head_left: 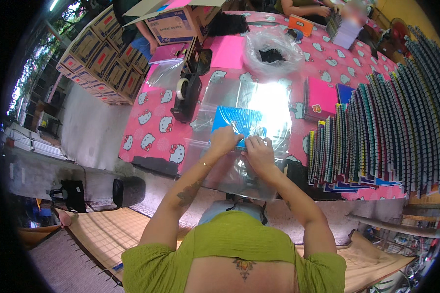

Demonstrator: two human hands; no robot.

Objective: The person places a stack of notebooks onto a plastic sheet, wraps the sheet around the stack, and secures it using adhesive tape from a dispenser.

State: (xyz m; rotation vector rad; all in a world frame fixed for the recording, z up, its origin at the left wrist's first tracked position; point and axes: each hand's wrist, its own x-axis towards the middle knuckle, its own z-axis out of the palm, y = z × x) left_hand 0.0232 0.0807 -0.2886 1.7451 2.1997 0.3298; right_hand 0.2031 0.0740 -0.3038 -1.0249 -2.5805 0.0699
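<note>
A bright blue notebook [239,118] lies inside or under wrinkled clear plastic at the middle of the table's near side. Light glares off the film, so whether it is fully inside a bag is hard to see. Both of my hands are at the notebook's near edge, close together. My left hand [224,140] grips the near left part, fingers bent over the plastic. My right hand [260,154] has its fingers curled onto the near right part. Beneath them spreads a stack of clear plastic sheets or bags [220,163], reaching over the table's front edge.
Spiral notebooks [371,132] stand in long rows at right, beside pink notebooks [321,97]. A black tape dispenser [187,97] stands left. Behind are a bag of black pieces [271,53], an open carton [173,27] and other people's hands. Stacked cartons [100,58] stand beyond the table.
</note>
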